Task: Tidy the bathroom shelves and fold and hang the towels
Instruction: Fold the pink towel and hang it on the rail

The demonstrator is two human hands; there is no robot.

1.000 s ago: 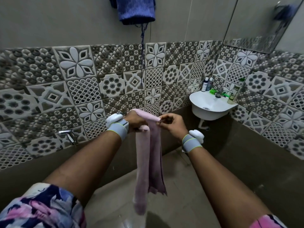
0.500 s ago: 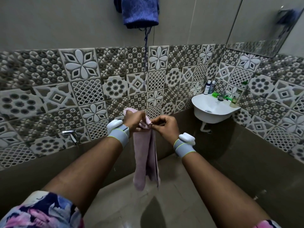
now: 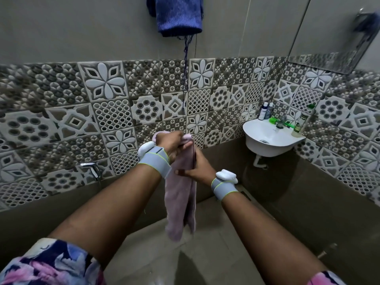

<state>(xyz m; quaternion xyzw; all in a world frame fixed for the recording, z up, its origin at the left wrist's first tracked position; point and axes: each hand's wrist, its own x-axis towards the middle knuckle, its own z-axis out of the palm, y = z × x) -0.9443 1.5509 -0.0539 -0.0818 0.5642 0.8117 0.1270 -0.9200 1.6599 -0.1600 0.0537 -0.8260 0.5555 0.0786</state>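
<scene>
A pale pink towel (image 3: pixel 178 198) hangs folded lengthwise in front of me, its lower end dangling over the floor. My left hand (image 3: pixel 171 142) grips its bunched top edge. My right hand (image 3: pixel 198 167) sits lower, against the towel's right side, with its thumb laid across the front and the fingers hidden behind the cloth. A blue towel (image 3: pixel 178 15) hangs high on the wall above, with loose threads trailing down.
A white corner basin (image 3: pixel 271 140) at the right carries bottles (image 3: pixel 265 111), a green-capped tube (image 3: pixel 301 123) and a tap. A mirror (image 3: pixel 337 31) hangs above it. A chrome wall tap (image 3: pixel 91 168) juts out at the lower left. Patterned tiles line both walls.
My right hand has left the towel's top edge and slid down its side. My left hand now holds the top alone, and the towel hangs shorter than one second ago.
</scene>
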